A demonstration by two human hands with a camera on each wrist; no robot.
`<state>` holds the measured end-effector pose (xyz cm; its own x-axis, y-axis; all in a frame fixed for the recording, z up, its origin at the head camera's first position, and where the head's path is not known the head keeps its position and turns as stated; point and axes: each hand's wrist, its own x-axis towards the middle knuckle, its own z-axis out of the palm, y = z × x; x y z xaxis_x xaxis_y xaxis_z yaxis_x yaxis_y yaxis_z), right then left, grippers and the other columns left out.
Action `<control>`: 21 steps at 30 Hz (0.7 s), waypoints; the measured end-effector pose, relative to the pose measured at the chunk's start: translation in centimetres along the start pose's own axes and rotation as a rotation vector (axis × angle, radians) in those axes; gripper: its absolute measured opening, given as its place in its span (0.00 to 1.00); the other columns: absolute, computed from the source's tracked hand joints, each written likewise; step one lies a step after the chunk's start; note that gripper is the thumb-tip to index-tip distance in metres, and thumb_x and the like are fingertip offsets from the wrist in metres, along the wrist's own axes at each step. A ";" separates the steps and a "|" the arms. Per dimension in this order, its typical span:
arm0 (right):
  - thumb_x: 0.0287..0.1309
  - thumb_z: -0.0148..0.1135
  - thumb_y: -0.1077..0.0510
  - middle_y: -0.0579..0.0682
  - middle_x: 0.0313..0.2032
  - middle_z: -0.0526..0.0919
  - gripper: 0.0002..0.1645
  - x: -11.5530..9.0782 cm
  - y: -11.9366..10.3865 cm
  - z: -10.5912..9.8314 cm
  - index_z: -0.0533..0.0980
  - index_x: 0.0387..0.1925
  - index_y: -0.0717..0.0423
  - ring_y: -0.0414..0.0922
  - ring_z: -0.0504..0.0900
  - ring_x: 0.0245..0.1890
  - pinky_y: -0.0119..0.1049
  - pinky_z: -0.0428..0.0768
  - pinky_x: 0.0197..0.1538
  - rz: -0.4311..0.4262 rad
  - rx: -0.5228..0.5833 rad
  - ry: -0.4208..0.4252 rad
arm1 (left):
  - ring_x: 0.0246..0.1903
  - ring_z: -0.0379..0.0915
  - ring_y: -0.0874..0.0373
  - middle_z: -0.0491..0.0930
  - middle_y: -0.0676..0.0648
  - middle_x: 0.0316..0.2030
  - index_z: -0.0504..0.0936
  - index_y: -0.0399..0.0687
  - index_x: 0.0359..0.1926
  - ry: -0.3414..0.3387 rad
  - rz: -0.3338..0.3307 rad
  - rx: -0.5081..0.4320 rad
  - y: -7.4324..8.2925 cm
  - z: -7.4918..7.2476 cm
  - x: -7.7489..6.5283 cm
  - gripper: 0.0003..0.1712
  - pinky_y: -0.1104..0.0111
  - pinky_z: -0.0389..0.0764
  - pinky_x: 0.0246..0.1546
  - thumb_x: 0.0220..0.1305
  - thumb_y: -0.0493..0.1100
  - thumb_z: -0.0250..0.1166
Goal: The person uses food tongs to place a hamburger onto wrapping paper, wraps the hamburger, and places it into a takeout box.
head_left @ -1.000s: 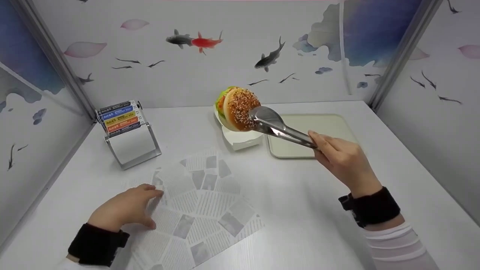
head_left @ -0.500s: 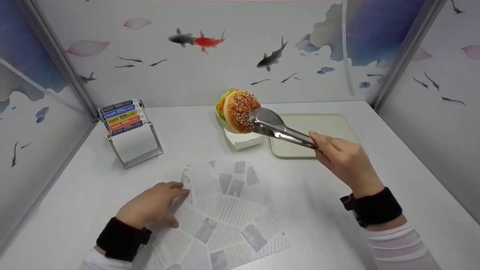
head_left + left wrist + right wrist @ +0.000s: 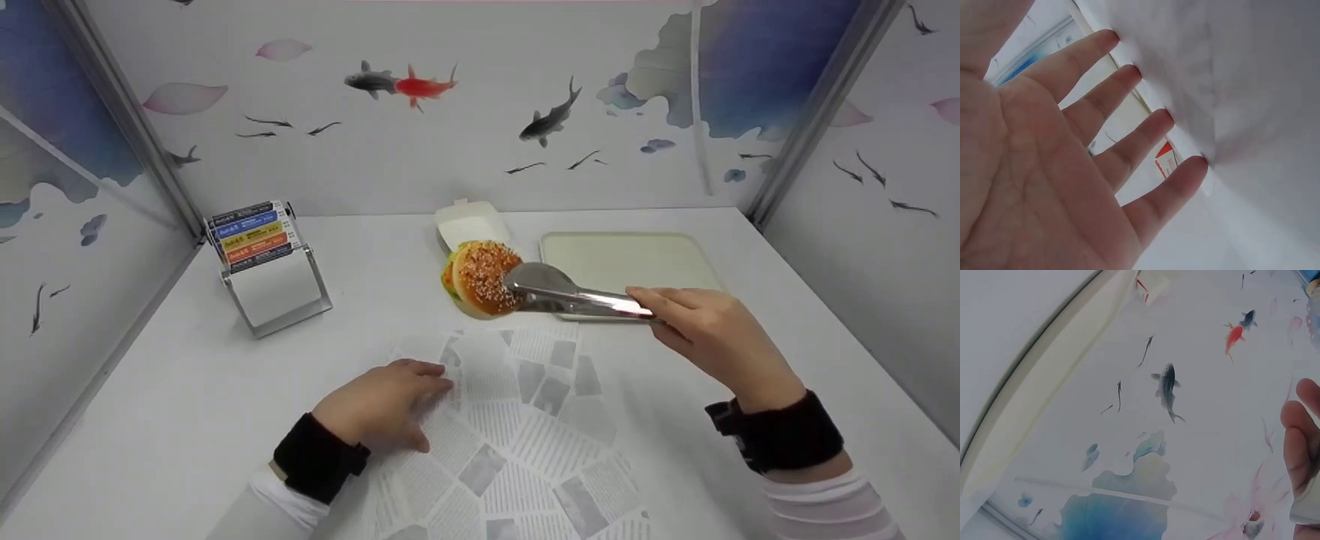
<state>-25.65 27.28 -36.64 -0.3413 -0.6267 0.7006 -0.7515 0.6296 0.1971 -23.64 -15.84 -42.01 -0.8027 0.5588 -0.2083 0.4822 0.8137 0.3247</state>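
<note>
In the head view my right hand [image 3: 716, 330] grips metal food tongs [image 3: 607, 301] by the handle end. Pinched at the tongs' tips is a sesame-bun burger [image 3: 487, 279], tilted on its side, with lettuce showing along its left edge. My left hand [image 3: 384, 401] lies at the left edge of a newsprint-patterned wrapping sheet [image 3: 517, 442], below the burger. The left wrist view shows the fingers [image 3: 1145, 126] spread and fairly straight, their tips against the pale sheet. Only part of the right hand [image 3: 1302, 433] enters the right wrist view, at its right edge.
Behind the burger stands an open white paper food box [image 3: 472, 221]. A pale green tray [image 3: 630, 262] lies at the back right, partly behind the tongs. At the back left is a metal-framed holder [image 3: 262, 270] with coloured labels. Printed walls enclose the table.
My left hand has moved right with the wrapping sheet sliding along. The tongs and burger have come lower and nearer, uncovering more of the food box.
</note>
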 end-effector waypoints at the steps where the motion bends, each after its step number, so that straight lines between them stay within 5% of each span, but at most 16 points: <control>1: 0.46 0.72 0.72 0.52 0.42 0.93 0.34 -0.3 -0.1 -0.1 0.84 0.58 0.55 0.50 0.89 0.32 0.43 0.86 0.34 -0.005 0.004 -0.017 | 0.77 0.64 0.41 0.71 0.45 0.76 0.77 0.54 0.72 0.006 -0.009 0.010 0.0 0.0 -0.1 0.46 0.46 0.67 0.78 0.51 0.48 0.83; 10: 0.41 0.76 0.72 0.46 0.40 0.93 0.35 -1.7 -0.8 0.1 0.86 0.56 0.53 0.43 0.88 0.30 0.36 0.85 0.34 -0.045 0.039 -0.146 | 0.71 0.72 0.38 0.76 0.39 0.71 0.77 0.48 0.70 0.023 -0.151 0.084 -1.2 -1.0 -1.1 0.51 0.38 0.73 0.70 0.43 0.50 0.87; 21: 0.36 0.76 0.72 0.42 0.36 0.93 0.33 -1.4 -1.2 0.3 0.88 0.49 0.49 0.38 0.86 0.28 0.37 0.81 0.34 -0.113 0.109 -0.255 | 0.70 0.73 0.36 0.76 0.37 0.71 0.78 0.46 0.69 0.032 -0.208 0.072 -2.2 -0.8 -1.2 0.52 0.37 0.74 0.68 0.41 0.51 0.88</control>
<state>-24.41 27.27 -38.03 -0.3721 -0.7938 0.4811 -0.8446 0.5046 0.1793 -24.01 -18.39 -41.73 -0.8976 0.3734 -0.2342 0.3281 0.9208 0.2109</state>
